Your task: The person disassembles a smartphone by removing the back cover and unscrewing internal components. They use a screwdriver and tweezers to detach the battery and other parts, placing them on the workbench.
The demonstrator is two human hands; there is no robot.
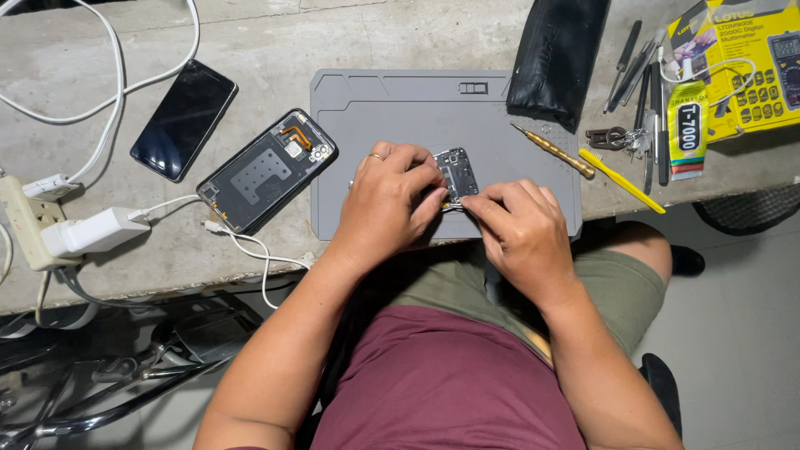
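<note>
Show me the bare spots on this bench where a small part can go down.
The upper half of the grey mat is bare, between the open phone back and the black pouch. Bare concrete lies above the mat. The right end is crowded with tools; both hands cover the mat's lower middle.

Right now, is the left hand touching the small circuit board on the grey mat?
Touching. The head view shows the left hand gripping the circuit board, fingers wrapped on its edge.
</note>
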